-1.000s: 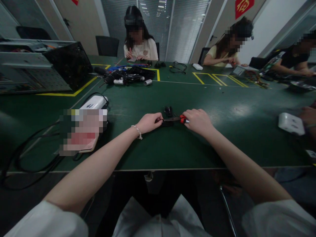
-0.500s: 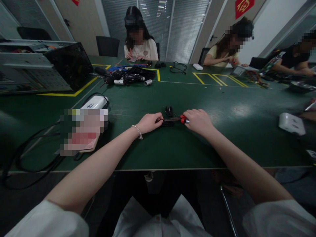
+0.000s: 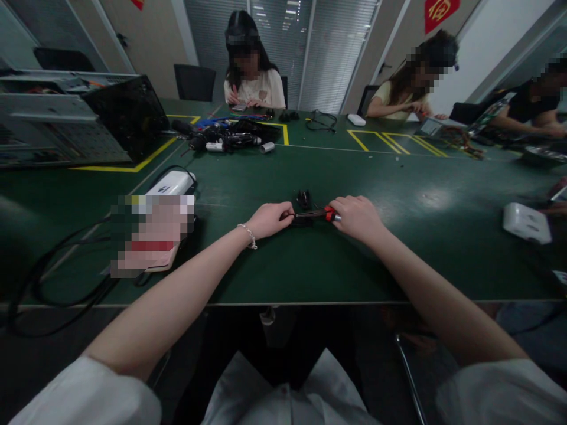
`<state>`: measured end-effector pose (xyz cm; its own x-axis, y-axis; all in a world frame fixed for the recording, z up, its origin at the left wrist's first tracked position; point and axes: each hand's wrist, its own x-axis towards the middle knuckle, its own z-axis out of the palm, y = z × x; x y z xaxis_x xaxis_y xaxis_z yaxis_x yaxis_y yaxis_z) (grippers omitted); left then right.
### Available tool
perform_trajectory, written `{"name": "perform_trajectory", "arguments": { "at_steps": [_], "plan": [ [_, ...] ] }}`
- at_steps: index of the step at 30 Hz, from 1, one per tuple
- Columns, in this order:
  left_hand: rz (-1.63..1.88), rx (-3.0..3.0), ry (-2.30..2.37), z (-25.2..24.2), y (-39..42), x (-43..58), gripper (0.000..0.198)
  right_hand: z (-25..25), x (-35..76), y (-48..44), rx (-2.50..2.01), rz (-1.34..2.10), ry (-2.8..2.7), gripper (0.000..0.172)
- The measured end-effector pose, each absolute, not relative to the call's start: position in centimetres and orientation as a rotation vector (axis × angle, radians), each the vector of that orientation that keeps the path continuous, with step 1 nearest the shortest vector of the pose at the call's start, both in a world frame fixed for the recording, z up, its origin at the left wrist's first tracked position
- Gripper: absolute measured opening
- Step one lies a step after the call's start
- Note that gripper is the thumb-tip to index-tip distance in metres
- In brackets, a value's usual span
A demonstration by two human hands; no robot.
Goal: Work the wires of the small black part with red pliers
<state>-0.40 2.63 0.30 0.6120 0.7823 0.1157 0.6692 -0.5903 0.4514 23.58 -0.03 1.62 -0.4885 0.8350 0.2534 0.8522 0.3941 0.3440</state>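
My right hand (image 3: 358, 218) is closed around the red handles of a pair of long-nosed pliers (image 3: 315, 213), whose jaws point left. Facing it, my left hand (image 3: 271, 219) pinches a small dark piece at the tips of the jaws; the fingers cover most of that piece. A small black coiled item (image 3: 303, 199) lies on the green table (image 3: 283, 265) just beyond the pliers. Something black and flat is under the jaws, too dark to make out.
A phone (image 3: 157, 236) and white power bank (image 3: 170, 183) with black cables lie left. Behind them stands an open computer case (image 3: 53, 124). A cable pile (image 3: 234, 136) is farther back. A white box (image 3: 526, 223) sits right. Several people sit around the table.
The whole view has shifted very slightly. Both hands and the pliers hold nearly the same pose as before.
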Motion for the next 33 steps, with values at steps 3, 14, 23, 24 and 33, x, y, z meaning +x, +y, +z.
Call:
{"name": "perform_trajectory", "arguments": {
  "at_steps": [3, 14, 23, 24, 33],
  "plan": [
    [0.428, 2.466, 1.165, 0.38, 2.62, -0.39, 0.012, 1.74, 23.56, -0.1, -1.558, -0.706, -2.59, 0.02],
    [0.421, 2.491, 1.112, 0.3, 2.72, -0.6, 0.012, 1.7, 23.44, -0.09, -1.596, -0.638, -2.594, 0.021],
    [0.456, 2.483, 1.12, 0.05, 2.78, -0.55, 0.012, 1.95, 23.49, -0.35, -1.556, -0.752, -2.588, 0.021],
    [0.46, 2.484, 1.119, 0.01, 2.79, -0.55, 0.012, 2.02, 23.47, -0.41, -1.547, -0.771, -2.586, 0.021],
    [0.451, 2.492, 1.106, 0.03, 2.87, -0.59, 0.012, 1.91, 23.35, -0.32, -1.579, -0.727, -2.583, 0.021]
  ]
}}
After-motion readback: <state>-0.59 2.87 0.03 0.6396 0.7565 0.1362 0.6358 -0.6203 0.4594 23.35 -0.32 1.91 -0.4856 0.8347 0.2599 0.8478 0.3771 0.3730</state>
